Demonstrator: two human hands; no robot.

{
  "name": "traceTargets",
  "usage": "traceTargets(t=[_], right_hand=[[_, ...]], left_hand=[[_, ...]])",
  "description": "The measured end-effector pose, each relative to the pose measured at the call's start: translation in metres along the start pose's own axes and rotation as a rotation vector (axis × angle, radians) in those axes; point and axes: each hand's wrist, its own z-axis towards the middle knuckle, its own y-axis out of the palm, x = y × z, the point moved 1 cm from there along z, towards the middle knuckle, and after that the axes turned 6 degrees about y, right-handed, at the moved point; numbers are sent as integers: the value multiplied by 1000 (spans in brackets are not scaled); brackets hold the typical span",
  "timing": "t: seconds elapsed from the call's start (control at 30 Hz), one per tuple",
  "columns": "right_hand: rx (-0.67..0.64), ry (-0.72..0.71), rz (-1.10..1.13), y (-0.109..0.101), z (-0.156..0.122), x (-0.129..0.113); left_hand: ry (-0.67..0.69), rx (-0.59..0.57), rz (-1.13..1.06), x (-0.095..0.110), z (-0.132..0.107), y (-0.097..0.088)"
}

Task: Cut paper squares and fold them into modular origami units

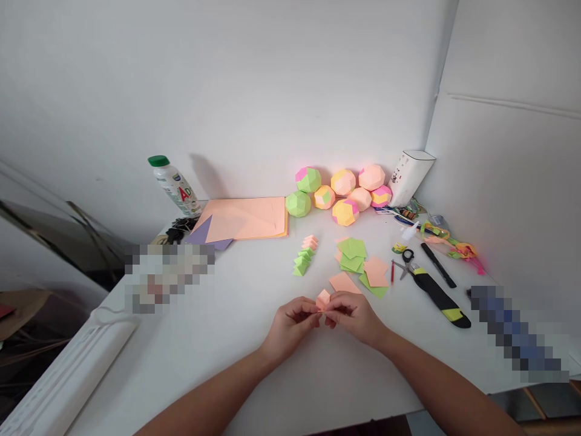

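Both my hands meet over the white table (218, 339), pinching a small folded peach paper piece (322, 298) between them. My left hand (293, 321) grips its left side with curled fingers. My right hand (351, 315) grips its right side. Just beyond my hands lie loose peach and green paper squares (358, 266) and a short row of folded green and peach units (305, 255).
Several paper balls (340, 194) sit by the back wall, next to a white box (411, 175). A stack of peach sheets (245, 218), a green-capped bottle (175, 184), scissors (406, 261), a black-and-yellow knife (440, 297) and a black pen (438, 264) lie around.
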Motion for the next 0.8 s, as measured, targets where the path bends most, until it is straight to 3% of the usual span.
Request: traceTargets(t=[0.3,0.5,0.57,0.67,0.8], right_hand=[[27,202,207,5,0,5],[65,185,203,7,-1,5],[62,182,198,9,-1,5],[53,167,193,9,-1,4],[34,150,252,7,1,4]], left_hand=[[23,40,45,4,-3,1],[-91,87,-74,9,-3,6],[-127,47,-94,11,-2,7],[-218,2,-4,11,-2,8],[-255,28,29,11,-1,5]])
